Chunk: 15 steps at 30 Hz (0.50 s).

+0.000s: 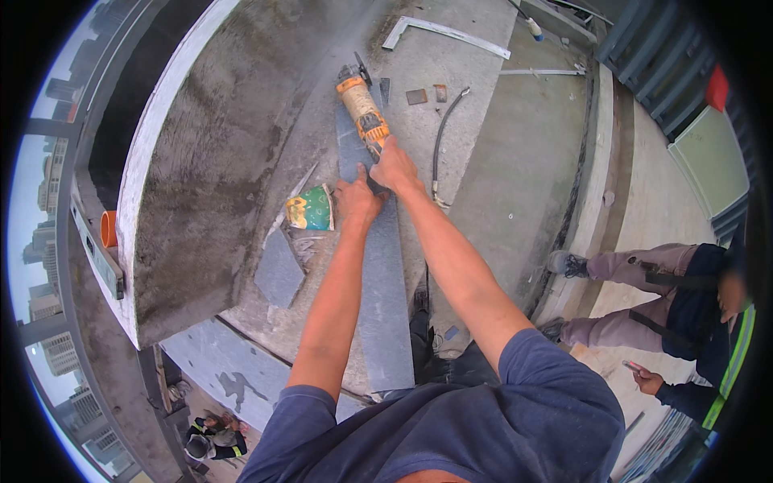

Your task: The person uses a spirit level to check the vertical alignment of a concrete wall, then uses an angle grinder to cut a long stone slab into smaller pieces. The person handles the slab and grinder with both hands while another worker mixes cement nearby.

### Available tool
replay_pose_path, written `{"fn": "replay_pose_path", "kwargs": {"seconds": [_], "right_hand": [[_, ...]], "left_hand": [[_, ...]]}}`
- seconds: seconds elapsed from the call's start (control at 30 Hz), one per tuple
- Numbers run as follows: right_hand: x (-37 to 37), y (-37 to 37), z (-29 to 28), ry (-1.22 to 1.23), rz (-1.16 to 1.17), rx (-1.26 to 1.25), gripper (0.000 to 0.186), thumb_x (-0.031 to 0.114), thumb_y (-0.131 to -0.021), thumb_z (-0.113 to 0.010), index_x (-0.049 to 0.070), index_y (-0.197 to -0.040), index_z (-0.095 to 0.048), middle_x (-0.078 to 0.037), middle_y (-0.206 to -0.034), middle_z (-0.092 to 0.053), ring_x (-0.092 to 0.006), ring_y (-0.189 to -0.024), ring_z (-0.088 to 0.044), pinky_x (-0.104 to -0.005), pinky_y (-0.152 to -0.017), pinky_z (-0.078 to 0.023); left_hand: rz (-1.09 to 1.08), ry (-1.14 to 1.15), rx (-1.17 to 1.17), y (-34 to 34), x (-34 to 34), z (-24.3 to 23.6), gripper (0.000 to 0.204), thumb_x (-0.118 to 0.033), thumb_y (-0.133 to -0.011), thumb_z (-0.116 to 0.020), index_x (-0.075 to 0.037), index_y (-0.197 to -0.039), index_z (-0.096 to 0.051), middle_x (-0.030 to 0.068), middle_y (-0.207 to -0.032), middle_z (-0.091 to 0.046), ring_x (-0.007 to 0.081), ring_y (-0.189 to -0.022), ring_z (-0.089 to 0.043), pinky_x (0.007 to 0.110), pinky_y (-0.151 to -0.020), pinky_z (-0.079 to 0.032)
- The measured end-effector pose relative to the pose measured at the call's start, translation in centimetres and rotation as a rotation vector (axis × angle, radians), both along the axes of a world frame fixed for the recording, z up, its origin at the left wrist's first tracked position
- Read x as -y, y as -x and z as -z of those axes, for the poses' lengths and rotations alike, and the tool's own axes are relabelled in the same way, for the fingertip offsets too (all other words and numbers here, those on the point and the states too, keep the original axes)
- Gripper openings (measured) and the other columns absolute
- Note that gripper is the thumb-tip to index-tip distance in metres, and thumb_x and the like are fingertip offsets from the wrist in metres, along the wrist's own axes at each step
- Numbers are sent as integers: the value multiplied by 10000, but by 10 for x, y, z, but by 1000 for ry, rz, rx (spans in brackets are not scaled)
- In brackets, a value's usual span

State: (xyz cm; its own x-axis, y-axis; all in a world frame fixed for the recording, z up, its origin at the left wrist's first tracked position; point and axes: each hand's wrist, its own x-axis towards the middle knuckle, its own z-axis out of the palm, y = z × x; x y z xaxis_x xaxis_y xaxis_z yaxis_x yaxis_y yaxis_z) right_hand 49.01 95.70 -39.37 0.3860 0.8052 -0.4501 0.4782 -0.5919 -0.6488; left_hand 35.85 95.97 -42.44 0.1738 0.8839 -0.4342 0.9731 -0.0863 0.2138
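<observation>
My right fingers (390,154) are wrapped round the rear end of the orange angle grinder (364,114), thumb side up. Closed on it, firm grip by the look. My left fingers (345,191) are just beside, on the long grey stone strip (385,278), near its left edge and close to the grinder's tail. Thumb points forward; the rest is partly hidden, so can't tell if they clamp the edge or only press down.

Grinder lies over the far part of the strip, body slanting forward-left, disc (364,69) at the far end. Can't tell if disc touches stone. Strip runs back from under my hands toward my shirt (451,431).

Left of the strip: green and yellow packet (312,208), near my left wrist; nearer me, an angular grey offcut (280,270). Right of the grinder: two small brownish pieces (416,97), a dark bent hose (439,145). Beyond, an L-shaped metal square (451,33). Far right, another person's hand (648,382) holds a small phone-like object.
</observation>
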Motion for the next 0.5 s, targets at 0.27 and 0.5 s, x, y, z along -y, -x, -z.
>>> {"fn": "replay_pose_path", "kwargs": {"seconds": [0.27, 0.5], "right_hand": [[10, 0, -7, 0, 10, -26, 765, 133, -913, -721, -74, -1565, -377, -353, -1322, -723, -507, -1287, -701, -569, -1089, -557], [11, 4, -7, -6, 31, -63, 788, 186, -921, -782, -63, -1561, -396, -320, -1333, -734, -476, -1292, -709, -555, -1097, -566]], "left_hand": [[27, 12, 31, 4, 1, -3, 1137, -541, -849, -916, -259, -1785, -337, 464, -1568, -473, 618, -1467, -501, 574, -1235, -453], [4, -13, 31, 0, -1, 3, 1094, -527, -861, -919, -283, -1773, -366, 393, -1555, -475, 581, -1439, -523, 571, -1171, -509]]}}
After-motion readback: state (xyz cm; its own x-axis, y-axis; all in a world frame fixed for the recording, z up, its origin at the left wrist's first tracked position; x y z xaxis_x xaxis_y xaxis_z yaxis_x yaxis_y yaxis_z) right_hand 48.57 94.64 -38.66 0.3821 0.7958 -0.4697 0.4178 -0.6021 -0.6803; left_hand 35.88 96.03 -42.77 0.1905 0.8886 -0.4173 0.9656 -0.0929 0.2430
